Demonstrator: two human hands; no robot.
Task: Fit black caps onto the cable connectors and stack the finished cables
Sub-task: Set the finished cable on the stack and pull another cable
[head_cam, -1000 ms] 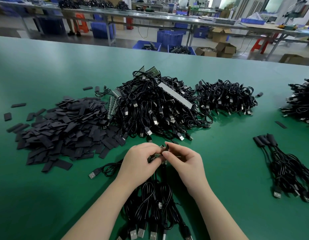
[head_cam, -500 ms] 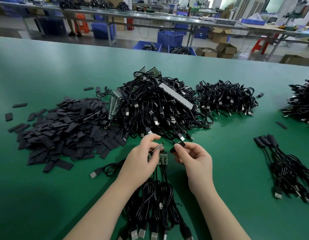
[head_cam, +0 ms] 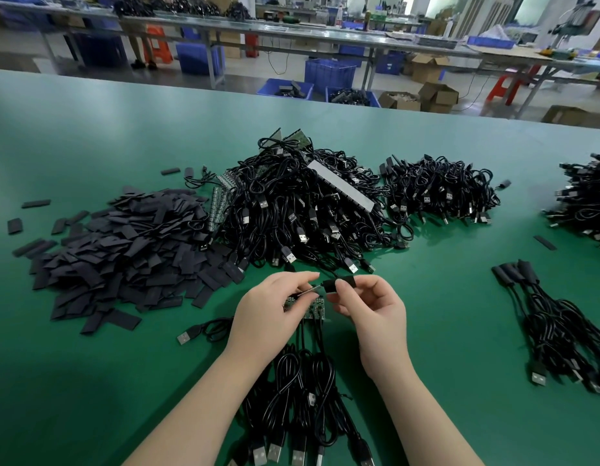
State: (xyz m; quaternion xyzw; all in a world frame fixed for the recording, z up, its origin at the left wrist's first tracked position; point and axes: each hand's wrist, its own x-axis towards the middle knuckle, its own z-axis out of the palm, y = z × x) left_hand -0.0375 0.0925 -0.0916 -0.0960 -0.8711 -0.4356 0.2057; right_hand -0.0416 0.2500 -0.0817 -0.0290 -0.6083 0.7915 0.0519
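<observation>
the left hand [head_cam: 271, 307] pinches a connector [head_cam: 310, 291] between thumb and forefinger, its thin metal end pointing right. the right hand [head_cam: 372, 304] pinches a black cap [head_cam: 335, 284] by its sides, mouth turned toward the connector; the two sit just beside each other, and whether they already touch cannot be told. both are held above the green bench [head_cam: 90, 129], near its front edge.

the cap looks light and soft, a flat sleeve that would probably collapse under a hard squeeze, so it is best held by its edges to keep the mouth open. the connector end seems small, stiff and rather delicate; a grip close behind the tip should steady it. the cable trailing from it is limp and will drag.

spare caps [head_cam: 117, 253] lie heaped at the left, uncapped cables [head_cam: 302, 210] in the big pile behind the hands, and finished cables [head_cam: 540, 314] are stacked at the right.

under the left hand small green boards [head_cam: 313, 307] show only partly; how many, and which cable belongs to which, is hard to make out. the cables below the wrists are cut off by the bottom edge, and the pile at far right is cropped.
</observation>
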